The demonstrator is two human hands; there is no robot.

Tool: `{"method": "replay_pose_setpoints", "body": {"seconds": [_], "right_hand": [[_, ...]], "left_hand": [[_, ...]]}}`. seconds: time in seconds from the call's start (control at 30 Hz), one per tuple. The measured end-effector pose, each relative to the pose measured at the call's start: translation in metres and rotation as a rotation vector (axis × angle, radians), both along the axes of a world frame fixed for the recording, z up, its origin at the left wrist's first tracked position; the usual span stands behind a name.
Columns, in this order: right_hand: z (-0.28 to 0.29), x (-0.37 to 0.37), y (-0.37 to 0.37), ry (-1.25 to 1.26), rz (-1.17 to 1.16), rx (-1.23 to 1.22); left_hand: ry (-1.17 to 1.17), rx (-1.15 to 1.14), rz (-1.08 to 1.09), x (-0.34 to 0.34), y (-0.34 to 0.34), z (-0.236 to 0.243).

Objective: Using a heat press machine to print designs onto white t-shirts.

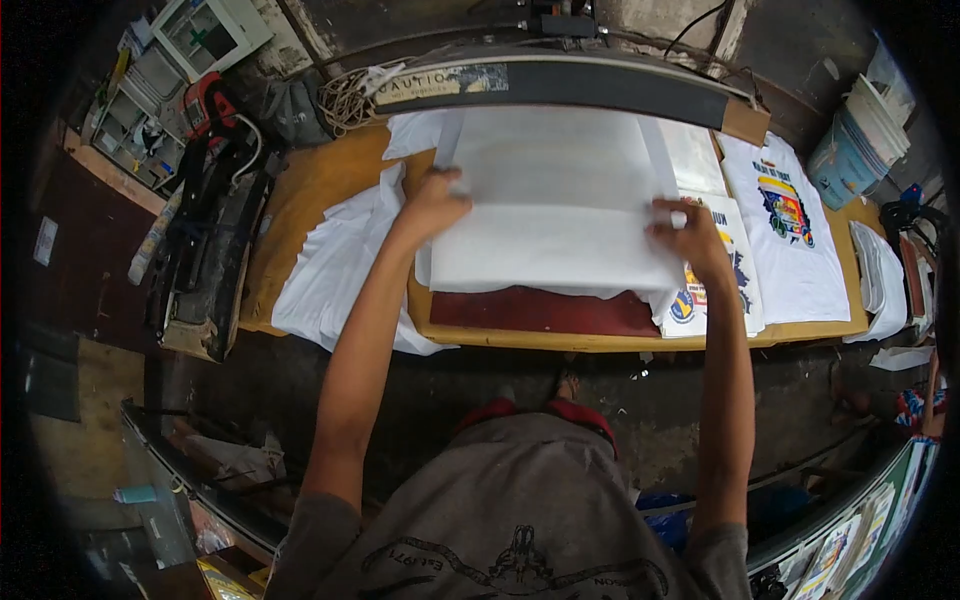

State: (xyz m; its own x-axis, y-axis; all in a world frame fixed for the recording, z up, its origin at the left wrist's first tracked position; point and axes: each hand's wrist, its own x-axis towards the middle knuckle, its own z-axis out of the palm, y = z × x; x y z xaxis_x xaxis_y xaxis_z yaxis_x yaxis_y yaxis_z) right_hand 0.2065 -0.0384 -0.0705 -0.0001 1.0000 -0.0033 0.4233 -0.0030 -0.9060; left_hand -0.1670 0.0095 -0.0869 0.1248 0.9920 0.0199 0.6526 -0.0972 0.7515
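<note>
The left hand (437,205), fingers curled, is at the left edge of a white sheet (560,250); the right hand (692,237), blurred, bends its fingers by the right edge. Whether either pinches it cannot be told. The white sheet lies partly over a dark red pad (550,312) on the yellow-brown surface (312,195), left of a printed white shirt (785,210).

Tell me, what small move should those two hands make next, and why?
Perhaps the right hand should smooth the near right corner of the white cloth: that corner looks rumpled, and the near edge runs unevenly along the dark red board. The left hand is over by the left side; blur hides whether either hand grips anything.
</note>
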Motion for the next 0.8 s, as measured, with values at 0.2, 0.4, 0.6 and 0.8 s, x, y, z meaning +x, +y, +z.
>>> {"method": "replay_pose_setpoints", "body": {"seconds": [0.2, 0.4, 0.6, 0.8], "right_hand": [[-0.010, 0.006, 0.078, -0.202, 0.051, 0.100], [-0.023, 0.015, 0.088, -0.490, 0.107, 0.092], [-0.022, -0.029, 0.037, -0.829, -0.067, 0.533], [-0.039, -0.043, 0.026, -0.882, -0.020, 0.505]], "left_hand": [[0.183, 0.022, 0.055, 0.006, 0.081, -0.005], [0.433, 0.013, -0.007, 0.029, 0.077, 0.007], [0.566, 0.397, -0.048, 0.043, -0.016, 0.007], [0.561, 0.485, -0.161, 0.052, -0.068, -0.009]]}}
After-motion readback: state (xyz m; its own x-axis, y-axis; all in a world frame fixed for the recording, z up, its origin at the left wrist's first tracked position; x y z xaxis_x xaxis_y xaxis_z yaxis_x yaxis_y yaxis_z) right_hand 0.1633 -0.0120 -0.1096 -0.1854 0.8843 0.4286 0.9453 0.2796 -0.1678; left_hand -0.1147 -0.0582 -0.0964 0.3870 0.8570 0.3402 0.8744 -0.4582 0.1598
